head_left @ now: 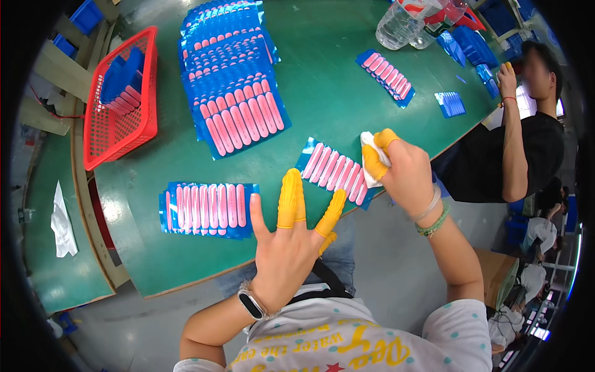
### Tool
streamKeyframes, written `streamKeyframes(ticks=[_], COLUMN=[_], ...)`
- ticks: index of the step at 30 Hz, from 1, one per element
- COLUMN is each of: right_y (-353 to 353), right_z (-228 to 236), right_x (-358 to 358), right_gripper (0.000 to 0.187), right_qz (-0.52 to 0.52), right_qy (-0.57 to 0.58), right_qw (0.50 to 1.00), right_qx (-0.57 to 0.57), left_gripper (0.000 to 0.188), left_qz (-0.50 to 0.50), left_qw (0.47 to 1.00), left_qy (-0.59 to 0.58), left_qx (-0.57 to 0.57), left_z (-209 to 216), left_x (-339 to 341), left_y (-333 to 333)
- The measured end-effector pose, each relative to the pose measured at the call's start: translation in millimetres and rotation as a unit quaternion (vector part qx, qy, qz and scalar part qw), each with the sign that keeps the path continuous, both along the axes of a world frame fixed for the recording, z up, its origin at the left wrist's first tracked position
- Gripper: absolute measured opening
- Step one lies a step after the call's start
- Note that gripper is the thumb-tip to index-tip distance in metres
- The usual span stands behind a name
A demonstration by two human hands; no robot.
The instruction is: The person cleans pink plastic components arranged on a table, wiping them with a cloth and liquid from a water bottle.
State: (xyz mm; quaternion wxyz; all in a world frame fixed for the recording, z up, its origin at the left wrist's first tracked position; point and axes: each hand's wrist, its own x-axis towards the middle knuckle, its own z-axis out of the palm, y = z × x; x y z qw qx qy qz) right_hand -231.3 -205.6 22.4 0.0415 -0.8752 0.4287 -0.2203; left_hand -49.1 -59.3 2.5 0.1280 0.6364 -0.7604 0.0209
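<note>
My left hand (286, 251), wearing yellow finger cots on several fingers, has its fingers stretched out and holds nothing. Its fingertips are at the near left edge of a blue film sheet (334, 171) bearing a row of pink oblong strips; whether they touch it I cannot tell. A folded white cloth (369, 144) is pinched in my right hand (406, 177), also in yellow cots, at that sheet's right end. Beside my left thumb lies a small stack of similar sheets (207, 208).
Overlapping sheets (242, 118) form a long pile farther back on the green table (322, 74). At left stands a red basket (153, 93). Another pink-strip sheet (387, 77), a small blue sheet (450, 104) and clear plastic containers (396, 28) lie rightward. A co-worker (511, 149) sits at right.
</note>
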Motion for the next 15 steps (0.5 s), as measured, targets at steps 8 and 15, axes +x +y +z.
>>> streamKeyframes(ticks=[8, 15], right_y=[11.6, 16.4], right_z=[-4.2, -4.8], right_x=[-1.7, -21.5], right_gripper=[0.025, 0.022], right_qz=[-0.02, -0.046], right_qy=[-0.022, -0.008], right_qw=[0.999, 0.999], right_qx=[-0.011, 0.029], left_gripper=[0.061, 0.067], left_qz=[0.007, 0.004], left_qw=[0.998, 0.998], left_qy=[-0.067, -0.066], left_qx=[-0.014, -0.001], left_z=[-6.0, -5.5], left_x=[2.0, -0.9], left_y=[4.2, 1.0])
